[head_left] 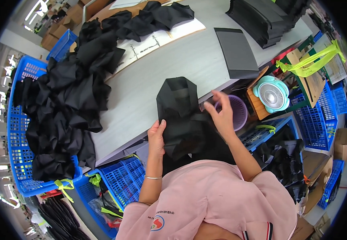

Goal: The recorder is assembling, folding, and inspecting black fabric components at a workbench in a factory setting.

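My left hand (156, 138) is closed on the edge of a folded black fabric piece (176, 98), thumb on top. The piece stands up in front of my body, over the table's near edge, and its upper end has cut-off corners like an open pouch. To the right of the fabric, my right hand (222, 114) is raised with thumb and fingers apart. Nothing shows between those fingers. Ahead on the table lies a flat dark grey panel (237, 54), beside a tall stack of similar black pieces (261, 22).
Crumpled black fabric pieces (71, 80) heap across the grey table (141, 86) and over a blue basket (19, 152) at left. On the right are a purple bin (237, 114), a turquoise fan (271, 96) and a blue crate (279, 124) with black pieces. Another blue basket (121, 178) sits below the table edge.
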